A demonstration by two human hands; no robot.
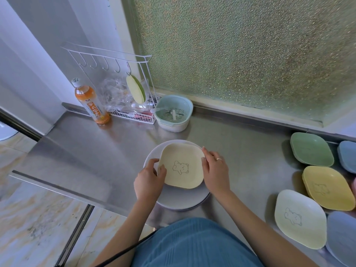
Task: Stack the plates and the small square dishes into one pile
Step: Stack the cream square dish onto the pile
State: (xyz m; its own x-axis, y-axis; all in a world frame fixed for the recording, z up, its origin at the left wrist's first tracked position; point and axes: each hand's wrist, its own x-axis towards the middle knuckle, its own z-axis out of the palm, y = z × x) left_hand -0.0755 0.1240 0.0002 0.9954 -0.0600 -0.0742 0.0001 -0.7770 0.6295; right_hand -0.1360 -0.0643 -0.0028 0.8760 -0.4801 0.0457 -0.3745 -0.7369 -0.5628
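Observation:
A cream square dish [183, 158] with a bear drawing lies on a round grey plate [179, 199] in the middle of the steel counter. My left hand [149, 180] grips the dish's left edge, thumb on the rim. My right hand [214, 168] holds its right edge with curled fingers. More square dishes lie at the right: a green dish [311, 149], a yellow dish [327, 187], a pale green bear dish [300, 218], a blue dish [348, 156] and a grey-blue dish [342, 236] partly cut off by the frame.
An orange drink bottle [90, 102], a white wire rack [133, 105] with hooks and a hanging sponge, and a pale green strainer bowl [173, 112] stand at the back. The steel counter [86, 151] ends at the left; a frosted window rises behind.

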